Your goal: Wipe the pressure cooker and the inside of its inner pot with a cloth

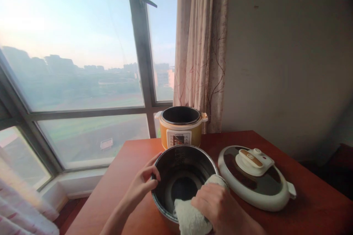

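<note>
A dark inner pot (187, 154) stands near the front of the table, its open mouth tipped toward me. My left hand (146, 178) grips the pot's left rim, thumb over the edge and fingers along the outside. In my right hand (217, 202) is a pale cloth (190, 214), bunched over the pot's right and near rim, one end hanging into the mouth. Just behind the pot sits the yellow and white pressure cooker base (165, 136) with a control panel on its front. To the right, the white cooker lid (275, 200) lies flat, handle upward.
The reddish wooden table (110, 198) carries everything. A window (91, 73) is on the left, and a patterned curtain (198, 44) hangs behind the cooker base. A plain wall (275, 62) rises behind the table's right side.
</note>
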The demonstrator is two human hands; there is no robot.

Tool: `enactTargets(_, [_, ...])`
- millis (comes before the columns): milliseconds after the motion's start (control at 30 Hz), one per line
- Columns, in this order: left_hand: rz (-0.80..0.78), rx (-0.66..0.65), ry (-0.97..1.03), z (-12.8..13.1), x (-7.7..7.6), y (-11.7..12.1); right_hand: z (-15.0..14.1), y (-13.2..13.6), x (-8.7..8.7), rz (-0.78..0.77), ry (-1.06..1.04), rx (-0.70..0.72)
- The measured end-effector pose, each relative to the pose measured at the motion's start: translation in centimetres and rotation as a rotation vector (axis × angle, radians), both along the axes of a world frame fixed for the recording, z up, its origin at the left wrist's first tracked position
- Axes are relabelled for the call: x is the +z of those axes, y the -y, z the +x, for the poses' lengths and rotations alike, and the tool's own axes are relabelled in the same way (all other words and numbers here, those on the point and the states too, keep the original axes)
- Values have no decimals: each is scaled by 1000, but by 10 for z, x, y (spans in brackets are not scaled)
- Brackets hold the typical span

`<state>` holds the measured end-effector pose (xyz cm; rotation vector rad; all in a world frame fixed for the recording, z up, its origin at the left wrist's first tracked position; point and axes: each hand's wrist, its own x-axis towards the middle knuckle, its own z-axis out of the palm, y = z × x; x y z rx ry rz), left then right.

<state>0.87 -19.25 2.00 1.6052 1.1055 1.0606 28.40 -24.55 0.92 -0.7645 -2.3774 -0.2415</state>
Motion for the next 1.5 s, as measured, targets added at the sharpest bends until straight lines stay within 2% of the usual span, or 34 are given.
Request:
enactTargets(100, [-37, -71, 1, -5, 9, -4, 0, -2, -2, -46, -7, -13])
enactTargets(167, [-11, -52, -1, -7, 7, -4, -2, -2, -6, -46, -26, -42])
enactTargets(300, [48, 97, -62, -8, -12, 0, -6, -2, -13, 7, -57, -65])
enactTargets(367, [131, 202, -131, -6, -24, 7, -7, -2, -15, 40, -62, -56])
enactTargets(467, [278, 344, -255, 2, -38, 26, -8, -3, -15, 73, -62, -60])
enactTargets(567, [365, 386, -333, 16, -48, 49, -13, -1, -15, 87, -58, -96])
enactTargets(667, [385, 403, -342, 29, -56, 62, -21, 1, -17, 118, -68, -135])
enactTargets(833, [298, 490, -228, 35, -62, 62, -37, 2, -23, 178, -122, -177])
enactTargets(967, [256, 457, -220, 26, -55, 61, -40, 3, -21, 200, -134, -164])
enactTargets(1167, [242, 359, -183, 13, -31, 49, -40, 6, -15, 185, -30, -92])
enactTargets(1333, [134, 176, -74, -5, -15, 25, -29, 3, -7, 112, 82, -16])
enactTargets(1500, [6, -24, 50, -20, 2, 3, -8, 1, 17, -67, 223, -2])
